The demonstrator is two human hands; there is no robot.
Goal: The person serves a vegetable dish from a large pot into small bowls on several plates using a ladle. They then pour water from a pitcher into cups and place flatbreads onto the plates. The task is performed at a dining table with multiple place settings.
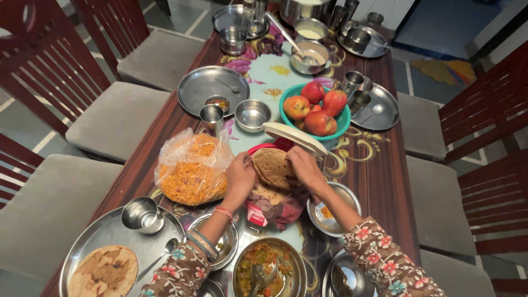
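left hand (240,177) and right hand (306,169) both on one flatbread (273,166), near the middle of the bench (379,165). left fingers pinch its left edge, right fingers curl over its right edge; flatbread is lifted, partly folded, above a red cloth-lined container (275,206). more flatbread shows in the container beneath. the container's cream lid (294,138) lies tilted just behind the hands, touching the teal bowl of apples (314,108).

left of the left hand: clear plastic bag of orange fried snack (191,168), touching the hand's side. behind the bag, a small steel tumbler (212,117) and an empty steel bowl (252,115); further back a round steel plate (206,88) with a little cup on it.

near edge, left: large steel plate (93,242) carrying another flatbread (104,271) and a steel cup (142,214). between the forearms, a steel bowl of vegetable curry (268,268) with a spoon in it. under the right wrist, a small steel dish (335,212) with a few orange crumbs.

far end of the bench: steel pots, cups and plates, too crowded to sort. floral sleeves on both arms; bangles on the left wrist.
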